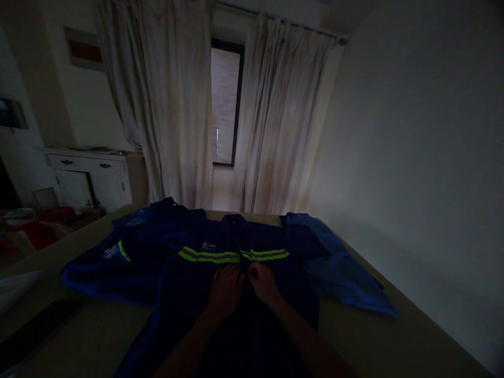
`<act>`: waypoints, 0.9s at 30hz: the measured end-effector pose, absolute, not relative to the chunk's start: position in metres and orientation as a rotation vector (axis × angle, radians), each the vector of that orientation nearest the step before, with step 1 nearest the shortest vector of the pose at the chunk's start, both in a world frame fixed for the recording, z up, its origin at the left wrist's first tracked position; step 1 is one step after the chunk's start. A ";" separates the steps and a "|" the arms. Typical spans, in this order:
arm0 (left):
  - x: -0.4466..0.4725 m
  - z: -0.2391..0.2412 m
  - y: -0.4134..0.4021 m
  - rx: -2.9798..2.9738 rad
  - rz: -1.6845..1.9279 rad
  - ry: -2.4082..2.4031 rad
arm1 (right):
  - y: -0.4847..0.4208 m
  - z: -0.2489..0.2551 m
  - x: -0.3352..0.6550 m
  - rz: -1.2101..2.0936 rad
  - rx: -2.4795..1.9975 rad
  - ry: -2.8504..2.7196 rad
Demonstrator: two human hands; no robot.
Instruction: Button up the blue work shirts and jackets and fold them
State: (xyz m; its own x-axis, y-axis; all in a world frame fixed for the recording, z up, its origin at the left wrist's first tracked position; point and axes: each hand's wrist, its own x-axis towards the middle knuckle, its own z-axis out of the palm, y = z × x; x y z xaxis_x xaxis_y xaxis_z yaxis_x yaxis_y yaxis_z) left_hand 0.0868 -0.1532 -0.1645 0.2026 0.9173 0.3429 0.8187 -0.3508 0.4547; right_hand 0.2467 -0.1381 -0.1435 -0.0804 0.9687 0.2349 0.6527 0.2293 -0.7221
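Note:
A dark blue work jacket (197,283) with a yellow-green reflective band across the chest lies spread flat on a table (378,336). Both my hands rest on its front, just below the band, side by side at the centre seam. My left hand (225,289) has its fingers curled down onto the cloth. My right hand (263,282) is bent the same way, its fingertips pinching at the seam. The room is dim, so what the fingers grip is hard to see. The jacket's sleeves stretch out to the left (102,262) and right (342,273).
A dark flat object (35,331) and a pale item (16,289) lie on the table's left side. Behind the table hang pale curtains (177,115) around a window. A white cabinet (90,178) stands at the left wall, with reddish things (35,226) near it.

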 end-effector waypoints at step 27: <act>0.067 -0.132 -0.110 2.624 0.525 1.646 | -0.253 -0.094 0.267 0.656 -0.940 -2.590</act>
State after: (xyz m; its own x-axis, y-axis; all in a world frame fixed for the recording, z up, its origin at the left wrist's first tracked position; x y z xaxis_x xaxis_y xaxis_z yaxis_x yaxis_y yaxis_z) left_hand 0.0672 -0.1099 -0.1323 0.3950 0.8752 0.2794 0.8752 -0.4509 0.1751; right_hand 0.2666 -0.2532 -0.0935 -0.7375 0.6630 0.1288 0.5218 0.6805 -0.5145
